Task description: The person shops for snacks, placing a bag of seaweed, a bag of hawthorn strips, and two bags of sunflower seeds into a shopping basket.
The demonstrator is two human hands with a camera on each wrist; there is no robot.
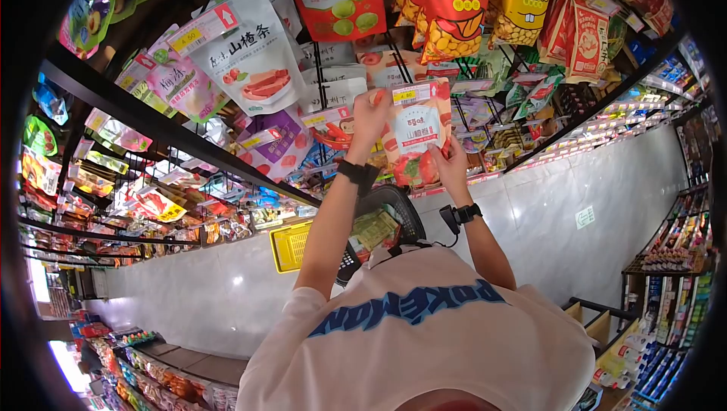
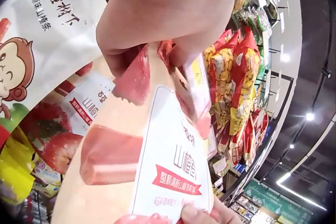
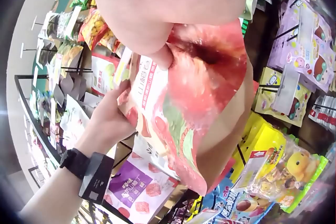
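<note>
A red and cream hawthorn snack bag (image 1: pixel 415 135) is held upright in front of the shelf rack by both hands. My left hand (image 1: pixel 371 114) pinches its top left corner; in the left wrist view the curled fingers of that hand (image 2: pixel 168 14) cover the bag's upper edge. Lower down on the right side, my right hand (image 1: pixel 452 166) grips the bag with thumb on the front. A price tag (image 1: pixel 411 94) overlaps the bag's top. In the right wrist view the lower part of the bag (image 3: pixel 197 92) looks creased, printed with red fruit.
Matching bags (image 2: pixel 79 103) hang behind. Around them are a white pouch (image 1: pixel 254 55), a red pouch (image 1: pixel 341 2) and yellow-red snack bags (image 1: pixel 452 17) on hooks. Below stand a black shopping basket (image 1: pixel 405 210) with goods inside and a yellow basket (image 1: pixel 290 247) on the grey floor (image 1: pixel 560 207).
</note>
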